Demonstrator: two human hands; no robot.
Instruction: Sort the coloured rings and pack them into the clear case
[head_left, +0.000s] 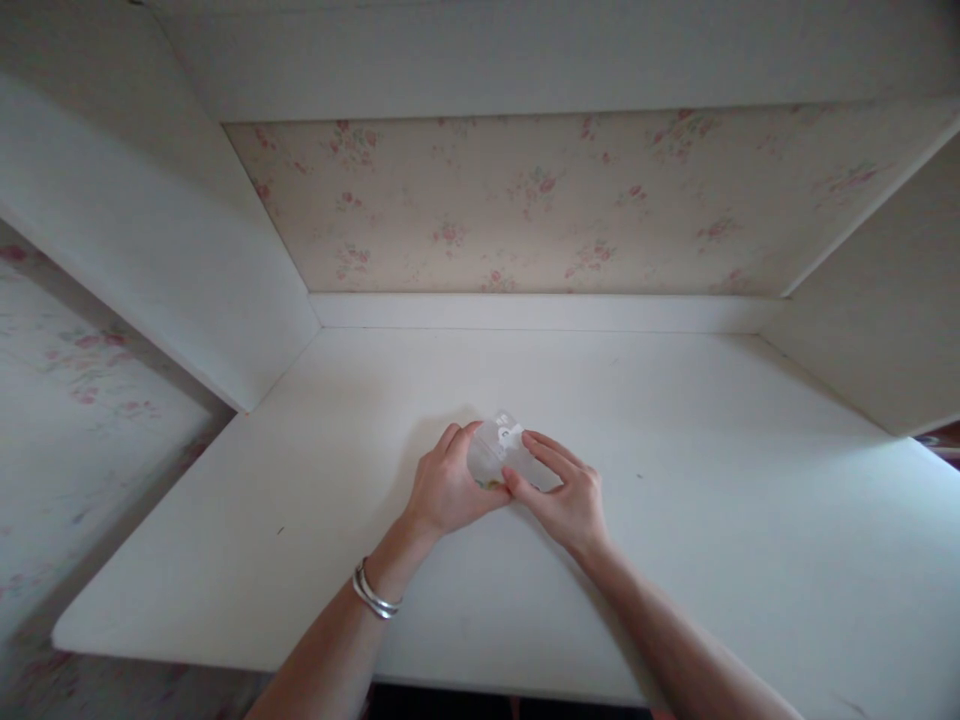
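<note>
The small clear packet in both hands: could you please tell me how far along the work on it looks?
Done: the small clear packet is up off the white table, gripped by the left hand and the right hand. In hand: fingers of both pinch it from either side. Left: whether it has been opened cannot be told, as the packet is too small and blurred; nothing has come out onto the table.

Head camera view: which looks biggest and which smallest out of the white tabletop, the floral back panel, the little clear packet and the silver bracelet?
1. White tabletop, largest by far, though nearest the camera.
2. Floral back panel.
3. Clear packet, held by both hands' fingers.
4. Silver bracelet on the left wrist, smallest, though close to the packet.
</note>
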